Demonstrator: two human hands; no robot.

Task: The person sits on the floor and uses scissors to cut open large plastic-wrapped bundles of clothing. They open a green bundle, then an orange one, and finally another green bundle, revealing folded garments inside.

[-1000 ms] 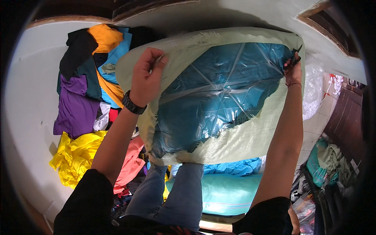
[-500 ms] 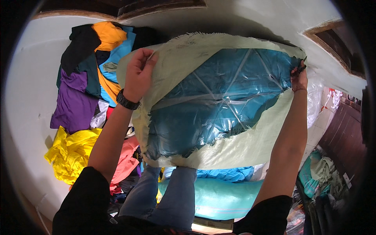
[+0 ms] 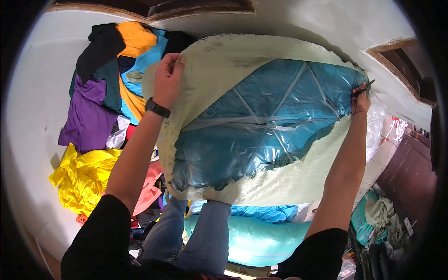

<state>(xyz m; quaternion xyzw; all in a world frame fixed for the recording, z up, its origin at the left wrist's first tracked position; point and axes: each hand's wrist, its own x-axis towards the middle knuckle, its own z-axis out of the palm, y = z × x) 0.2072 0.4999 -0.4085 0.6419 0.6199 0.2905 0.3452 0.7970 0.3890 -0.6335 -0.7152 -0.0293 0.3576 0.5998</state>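
A large bundle of teal-blue material wrapped in clear plastic point(image 3: 219, 149) stands in front of me, with pale strips crossing its face. Around it lies a pale green woven sack point(image 3: 224, 60), torn or cut open with frayed edges. My left hand point(image 3: 168, 86), wearing a dark watch, is closed on the sack's upper left edge in a pinch. At the bundle's far right end, my right hand point(image 3: 360, 102) is wrapped round what looks like black scissors point(image 3: 366, 88), their pointed tip sticking out to the right. The right fingers are partly hidden behind the handles.
Heaped clothes lie at the left, among them a purple garment point(image 3: 88, 112) and a yellow one point(image 3: 84, 175). A turquoise sack point(image 3: 261, 238) lies beyond my knees. White wall rises behind the bundle, and a dark brown wooden panel point(image 3: 406, 163) stands at the right.
Both hands remain on the bundle, which has shifted and tilted slightly. The right hand has moved a little right and down, and the scissors' tip now points outward more clearly.
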